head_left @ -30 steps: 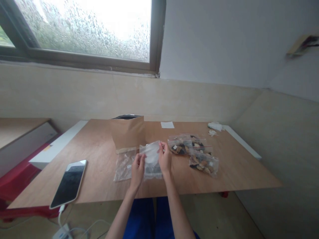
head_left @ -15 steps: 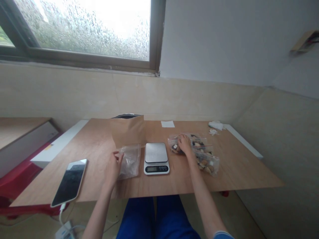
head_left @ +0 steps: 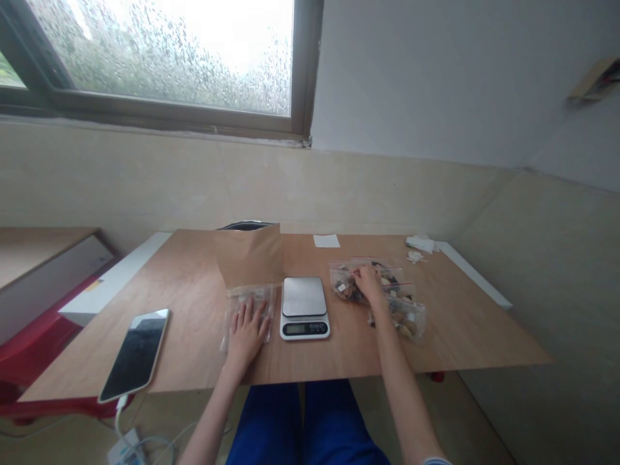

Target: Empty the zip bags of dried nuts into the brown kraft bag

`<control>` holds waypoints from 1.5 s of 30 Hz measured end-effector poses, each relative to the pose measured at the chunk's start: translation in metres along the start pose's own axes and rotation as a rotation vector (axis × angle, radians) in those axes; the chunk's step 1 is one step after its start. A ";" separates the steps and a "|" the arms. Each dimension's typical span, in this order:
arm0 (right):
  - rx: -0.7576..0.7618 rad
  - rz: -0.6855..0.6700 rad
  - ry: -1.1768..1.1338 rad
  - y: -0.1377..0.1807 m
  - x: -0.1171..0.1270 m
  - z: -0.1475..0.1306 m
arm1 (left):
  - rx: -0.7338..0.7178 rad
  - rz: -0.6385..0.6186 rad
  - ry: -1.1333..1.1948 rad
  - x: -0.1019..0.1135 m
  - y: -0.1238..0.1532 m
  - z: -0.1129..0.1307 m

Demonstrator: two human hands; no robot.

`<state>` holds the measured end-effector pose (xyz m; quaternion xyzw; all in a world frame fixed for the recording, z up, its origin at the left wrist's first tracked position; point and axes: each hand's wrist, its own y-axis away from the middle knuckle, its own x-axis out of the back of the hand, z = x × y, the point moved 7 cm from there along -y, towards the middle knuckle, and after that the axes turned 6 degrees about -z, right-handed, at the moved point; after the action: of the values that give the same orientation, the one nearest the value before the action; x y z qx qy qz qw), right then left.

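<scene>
My left hand (head_left: 247, 334) lies flat with fingers spread on a clear plastic zip bag (head_left: 267, 294), pressing it against the table. No contents can be made out in that bag. On the right, my right hand (head_left: 371, 283) has its fingers curled together at the upper edge of a zip bag of dried pieces (head_left: 343, 288). Its fingertips are partly hidden. Another zip bag (head_left: 411, 318) with tan and brown pieces lies closer to me, partly behind my forearm. Between both hands sits a kitchen scale (head_left: 304, 297) with nothing on its steel plate.
A brown paper pouch (head_left: 250, 258) stands behind the left bag, its top open. On the left, a phone (head_left: 136, 354) lies with a white cable plugged in. A white paper (head_left: 326, 241) and crumpled white tissue (head_left: 420, 243) lie near the wall on the wooden table (head_left: 475, 329).
My left hand has moved right from the bag's left edge and flattened onto it. My right hand has shifted slightly right, its fingers drawn together, and the bag beneath has moved a little right.
</scene>
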<state>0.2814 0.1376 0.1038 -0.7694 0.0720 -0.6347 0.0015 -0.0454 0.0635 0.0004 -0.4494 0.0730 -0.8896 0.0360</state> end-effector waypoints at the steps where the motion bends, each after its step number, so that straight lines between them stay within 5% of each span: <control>1: -0.003 0.002 -0.008 0.006 0.005 -0.001 | 0.000 0.012 0.037 -0.003 0.001 -0.003; 6: -0.028 0.172 -0.212 0.043 0.039 -0.007 | 0.026 0.004 0.141 -0.002 -0.001 -0.003; 10: 0.010 0.295 -0.539 0.074 0.059 -0.033 | 0.107 0.081 0.287 0.022 0.000 0.031; 15: 0.083 0.112 -0.949 0.099 0.045 -0.096 | -0.035 -0.096 0.798 0.040 0.013 0.118; 18: 0.146 -0.033 -1.134 0.110 0.032 -0.129 | -0.015 -0.127 0.948 0.047 0.020 0.142; 26: 0.383 -0.131 -1.160 0.120 0.034 -0.152 | 0.041 -0.081 1.019 0.058 0.018 0.129; 38: 0.267 -0.149 -1.129 0.122 0.025 -0.151 | -0.052 -0.174 0.678 0.061 0.013 0.124; 45: -0.013 0.244 -1.084 0.107 0.028 -0.087 | 0.047 0.048 0.573 0.086 0.012 0.098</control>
<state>0.1897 0.0368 0.1378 -0.9720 0.1533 -0.1426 0.1070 -0.0177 0.0306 0.1235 -0.1769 0.0701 -0.9807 0.0456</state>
